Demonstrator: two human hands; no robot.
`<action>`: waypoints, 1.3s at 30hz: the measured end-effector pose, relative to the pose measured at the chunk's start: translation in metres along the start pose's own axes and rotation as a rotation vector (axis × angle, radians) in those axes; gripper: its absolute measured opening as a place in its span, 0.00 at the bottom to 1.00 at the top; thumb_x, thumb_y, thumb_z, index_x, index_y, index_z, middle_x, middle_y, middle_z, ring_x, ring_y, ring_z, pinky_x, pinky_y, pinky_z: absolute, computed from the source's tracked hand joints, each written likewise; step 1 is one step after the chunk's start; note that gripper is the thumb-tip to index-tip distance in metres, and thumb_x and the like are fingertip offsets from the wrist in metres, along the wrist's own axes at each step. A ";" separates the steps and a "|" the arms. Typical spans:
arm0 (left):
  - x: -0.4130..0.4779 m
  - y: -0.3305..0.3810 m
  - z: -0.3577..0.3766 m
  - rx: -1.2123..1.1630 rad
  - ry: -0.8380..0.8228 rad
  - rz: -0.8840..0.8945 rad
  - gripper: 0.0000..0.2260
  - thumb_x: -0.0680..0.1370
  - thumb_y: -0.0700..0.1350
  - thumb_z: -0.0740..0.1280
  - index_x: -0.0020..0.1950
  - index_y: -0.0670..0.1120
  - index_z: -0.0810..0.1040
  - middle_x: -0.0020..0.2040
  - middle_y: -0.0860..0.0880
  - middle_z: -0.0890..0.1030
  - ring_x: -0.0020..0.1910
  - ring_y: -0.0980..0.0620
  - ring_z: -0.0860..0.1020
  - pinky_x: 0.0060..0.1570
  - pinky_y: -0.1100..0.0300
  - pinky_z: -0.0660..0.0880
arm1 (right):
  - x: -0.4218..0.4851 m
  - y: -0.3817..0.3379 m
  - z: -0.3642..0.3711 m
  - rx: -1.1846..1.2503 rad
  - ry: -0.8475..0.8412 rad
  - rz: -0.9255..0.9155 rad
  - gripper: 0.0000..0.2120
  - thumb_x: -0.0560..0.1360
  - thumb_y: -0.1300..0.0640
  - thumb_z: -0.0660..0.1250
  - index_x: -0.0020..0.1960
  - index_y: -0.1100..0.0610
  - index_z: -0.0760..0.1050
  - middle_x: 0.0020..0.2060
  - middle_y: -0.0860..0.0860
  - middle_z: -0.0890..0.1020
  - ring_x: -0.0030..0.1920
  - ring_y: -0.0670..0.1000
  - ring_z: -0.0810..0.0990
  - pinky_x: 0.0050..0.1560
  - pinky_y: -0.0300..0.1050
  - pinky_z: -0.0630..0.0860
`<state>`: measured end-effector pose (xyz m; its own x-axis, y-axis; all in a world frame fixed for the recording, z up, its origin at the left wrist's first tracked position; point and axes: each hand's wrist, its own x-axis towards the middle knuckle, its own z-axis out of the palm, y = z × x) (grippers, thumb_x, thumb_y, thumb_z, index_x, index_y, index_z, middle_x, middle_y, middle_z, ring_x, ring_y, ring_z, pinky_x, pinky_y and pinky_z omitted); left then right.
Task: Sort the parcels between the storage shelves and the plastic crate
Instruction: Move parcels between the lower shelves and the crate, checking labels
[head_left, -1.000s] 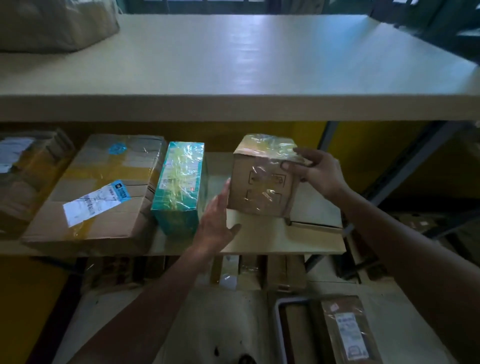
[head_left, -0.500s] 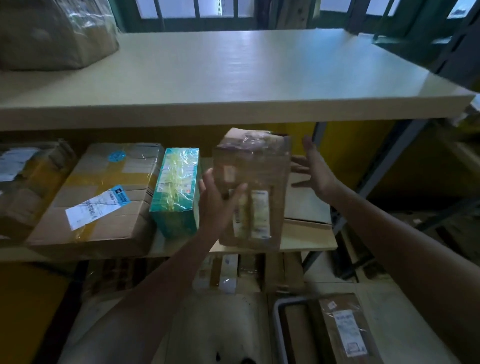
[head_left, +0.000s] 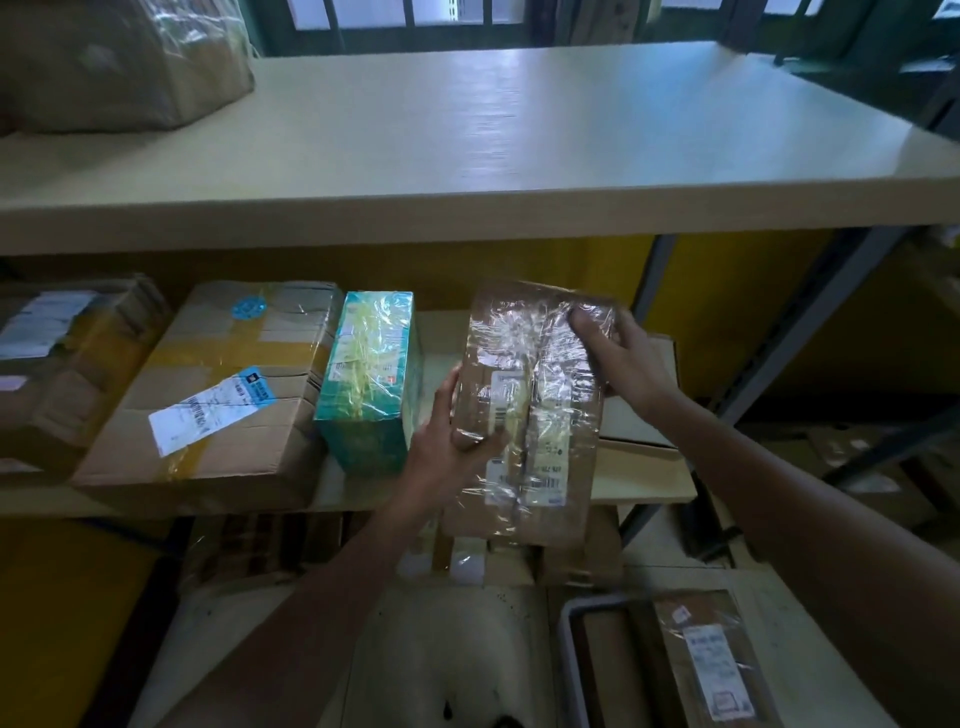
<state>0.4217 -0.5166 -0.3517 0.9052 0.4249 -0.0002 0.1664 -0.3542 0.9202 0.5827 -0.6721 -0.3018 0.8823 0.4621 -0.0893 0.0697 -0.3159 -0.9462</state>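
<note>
Over the front edge of the middle shelf (head_left: 644, 467), the film-wrapped brown parcel (head_left: 535, 395) is held in both hands. The left hand (head_left: 447, 447) grips its left side, thumb across the label face. The right hand (head_left: 618, 358), open and clear of it half a second ago, now clasps its top right corner. Three more lie on that shelf, from the left: a taped parcel (head_left: 62, 358), a large carton (head_left: 223, 384) with a white label and a blue sticker, and a teal box (head_left: 369, 374). One wrapped bundle (head_left: 114, 57) sits on the top shelf (head_left: 519, 145), and one labelled packet (head_left: 711, 660) lies in the plastic crate (head_left: 566, 654). All print is too blurred to read.
</note>
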 end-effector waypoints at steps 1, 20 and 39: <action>-0.002 -0.004 0.000 0.006 0.007 -0.016 0.41 0.63 0.65 0.68 0.71 0.66 0.49 0.56 0.58 0.73 0.39 0.72 0.75 0.33 0.78 0.71 | 0.000 0.001 0.002 0.010 -0.002 -0.007 0.39 0.68 0.33 0.63 0.72 0.52 0.61 0.36 0.50 0.79 0.34 0.48 0.77 0.30 0.46 0.78; -0.008 0.000 -0.001 -0.045 0.152 -0.201 0.46 0.65 0.60 0.70 0.74 0.58 0.45 0.73 0.44 0.62 0.68 0.43 0.67 0.60 0.47 0.70 | -0.023 0.035 0.044 -0.149 -0.052 -0.117 0.36 0.70 0.44 0.70 0.72 0.45 0.54 0.57 0.44 0.78 0.53 0.47 0.79 0.52 0.51 0.78; 0.001 -0.008 0.017 0.926 0.133 0.160 0.27 0.73 0.41 0.65 0.71 0.48 0.62 0.76 0.40 0.52 0.75 0.43 0.48 0.73 0.50 0.47 | -0.012 0.111 0.007 -0.960 -0.037 0.110 0.27 0.76 0.51 0.64 0.71 0.55 0.60 0.70 0.58 0.65 0.70 0.59 0.64 0.68 0.59 0.63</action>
<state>0.4282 -0.5273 -0.3652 0.9019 0.3848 0.1961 0.3394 -0.9123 0.2291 0.5771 -0.7072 -0.4080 0.8926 0.4100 -0.1878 0.3527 -0.8941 -0.2760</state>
